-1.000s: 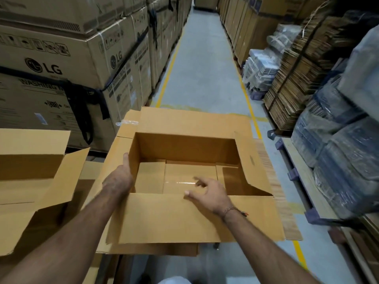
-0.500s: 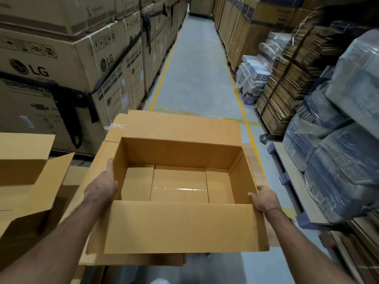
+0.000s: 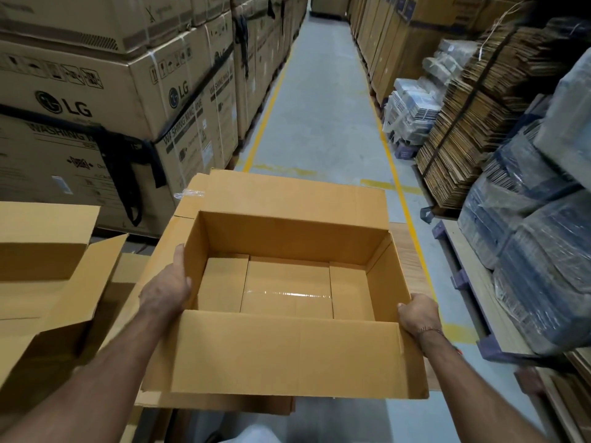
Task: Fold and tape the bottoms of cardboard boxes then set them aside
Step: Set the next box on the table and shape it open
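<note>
Your left hand (image 3: 166, 290) grips the open box (image 3: 287, 353) by its left wall | your right hand (image 3: 417, 311) grips its right corner | bottom flaps folded, taped (image 3: 287, 294).

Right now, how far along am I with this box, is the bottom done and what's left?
Done: the open box stands upright with its bottom flaps folded flat, and glossy tape shows along the centre seam. In hand: your left hand grips its left wall and your right hand its right corner. Left: setting it aside, likely by the other open boxes to the left.
</note>
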### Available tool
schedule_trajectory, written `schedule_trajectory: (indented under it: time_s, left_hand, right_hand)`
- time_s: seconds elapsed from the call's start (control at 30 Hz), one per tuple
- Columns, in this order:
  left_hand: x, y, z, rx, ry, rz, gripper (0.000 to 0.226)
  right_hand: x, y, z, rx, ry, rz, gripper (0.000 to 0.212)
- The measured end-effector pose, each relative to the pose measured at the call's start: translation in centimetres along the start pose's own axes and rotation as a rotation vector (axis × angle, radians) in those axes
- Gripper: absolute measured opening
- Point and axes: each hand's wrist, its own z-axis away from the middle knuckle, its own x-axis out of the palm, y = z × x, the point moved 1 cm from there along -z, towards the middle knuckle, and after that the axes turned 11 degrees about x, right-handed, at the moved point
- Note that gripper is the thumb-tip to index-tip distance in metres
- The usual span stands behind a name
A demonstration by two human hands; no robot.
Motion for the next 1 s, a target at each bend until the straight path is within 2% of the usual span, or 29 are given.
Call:
schedule_trajectory:
  time_s: [0.13,0.23,0.33,0.4,0.47,0.53,0.6,0.67,0.7,0.8,0.87,1.0]
  left_hand:
    - [0.2,-0.4,0.2,-0.005,0.004,0.009,0.083]
    - [0.2,-0.3,0.3,0.020,0.043,0.013,0.075]
    - [0.2,-0.2,0.9,-0.009,0.145,0.091,0.055]
    - [0.3,-0.4,1.3,-0.117,0.204,0.157,0.053]
    - [0.2,-0.7,1.4,-0.345,0.213,0.176,0.069]
    - [0.3,-0.8,1.3,-0.581,0.126,0.223,0.097]
    - [2.5,-3.8,-0.9,-0.726,0.043,0.366,0.125]
    - [3.4,-5.2,-1.7,-0.786,0.006,0.564,0.146]
    - [2.2,-4.1,-0.5,-0.781,0.007,0.689,0.143]
    - [-1.6,0.4,2.7,-0.636,-0.104,0.904,0.091]
    - [-2.9,1.0,2.6,-0.526,-0.171,0.955,0.080]
    - [-7.2,2.2,2.6,-0.380,-0.153,1.016,0.058]
  right_hand:
    - [0.0,0.3,1.8,-0.035,0.110,-0.050,0.032]
    - [0.0,1.6,3.9,-0.095,0.244,-0.132,0.045]
    - [1.3,2.9,5.7,-0.052,0.254,-0.153,0.064]
    - [2.2,3.5,6.6,0.003,0.233,-0.154,0.074]
    - [2.5,3.7,7.3,0.064,0.236,-0.154,0.081]
    - [2.4,3.7,7.8,0.118,0.242,-0.168,0.085]
    - [2.3,3.4,7.9,0.117,0.207,-0.210,0.085]
    - [2.1,3.2,7.9,0.096,0.171,-0.253,0.079]
    - [2.0,3.1,7.8,0.092,0.169,-0.263,0.074]
    - [0.8,2.5,7.9,0.133,0.167,-0.233,0.057]
    - [-0.4,1.8,8.0,0.143,0.147,-0.230,0.052]
    - [-4.8,-1.1,7.5,0.087,0.060,-0.225,0.048]
